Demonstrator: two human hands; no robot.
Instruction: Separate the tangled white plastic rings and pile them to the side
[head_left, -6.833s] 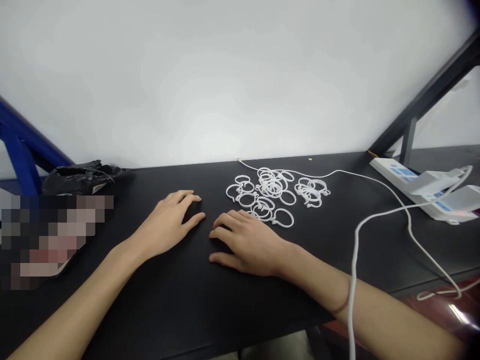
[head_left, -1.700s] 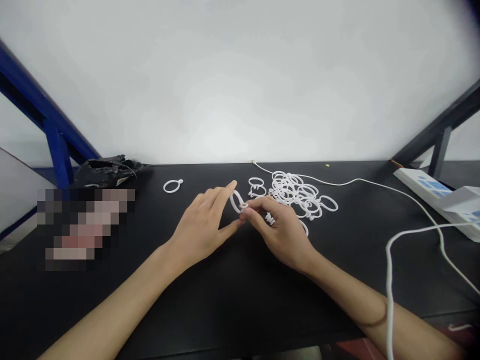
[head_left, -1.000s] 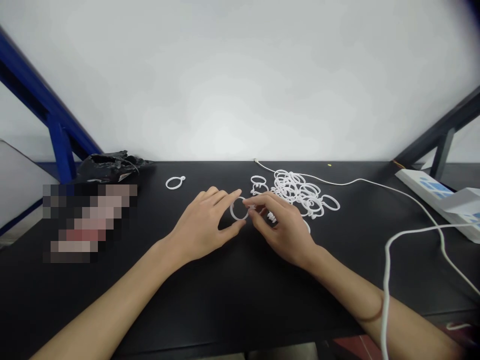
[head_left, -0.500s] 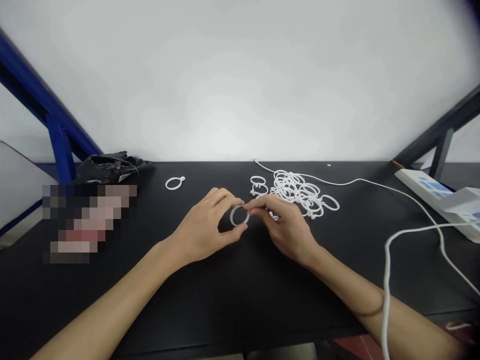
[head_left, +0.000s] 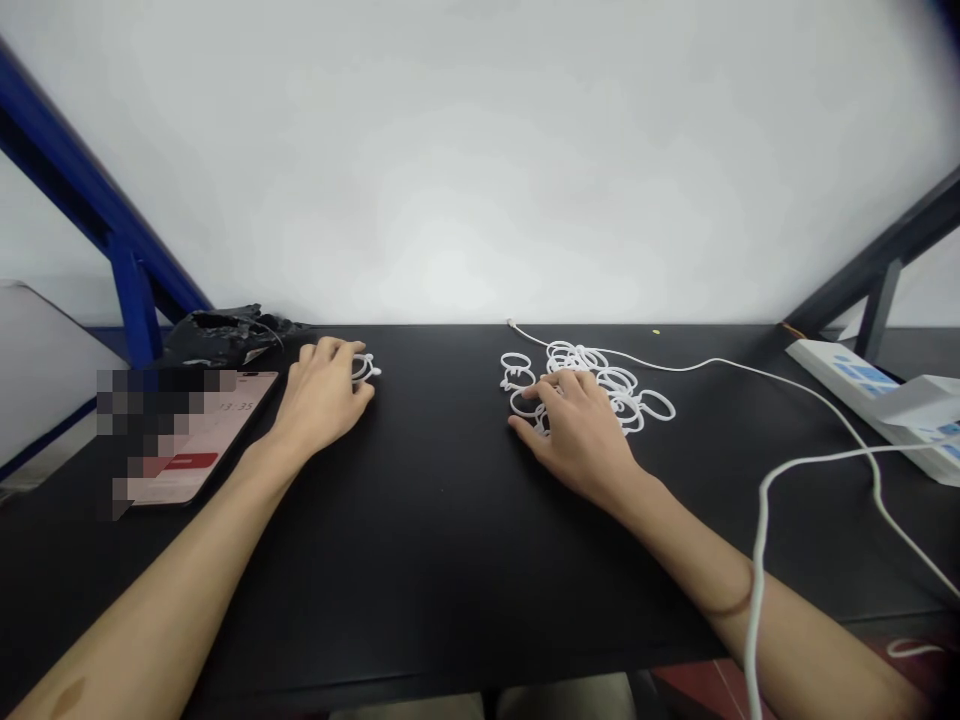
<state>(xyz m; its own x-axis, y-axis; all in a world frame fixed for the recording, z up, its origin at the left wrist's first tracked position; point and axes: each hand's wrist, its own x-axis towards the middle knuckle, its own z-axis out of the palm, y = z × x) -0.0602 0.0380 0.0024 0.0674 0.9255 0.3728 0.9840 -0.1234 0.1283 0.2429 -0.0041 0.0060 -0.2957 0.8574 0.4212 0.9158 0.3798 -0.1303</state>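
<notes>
My left hand (head_left: 322,392) is at the left of the table, thumb and index finger apart on either side of white plastic rings (head_left: 363,369) with small knobs. The hand partly hides these rings, which seem to overlap. My right hand (head_left: 581,425) lies over a pile of similar white rings (head_left: 574,358), its fingers apart. One white ring (head_left: 523,404) at the pile's near-left edge sits between its thumb and index finger. The palm and fingers cover part of the pile.
A phone (head_left: 217,440), partly pixelated, lies beside my left forearm, with a crumpled black plastic bag (head_left: 217,335) behind it. A white cable (head_left: 761,540) crosses my right forearm from a white power strip (head_left: 862,375). A pale wall (head_left: 465,160) stands behind the black table (head_left: 435,560).
Both hands were together at the middle, holding one ring. My left hand has moved left to the single ring there, where more than one now shows. My right hand has shifted right onto the pile.
</notes>
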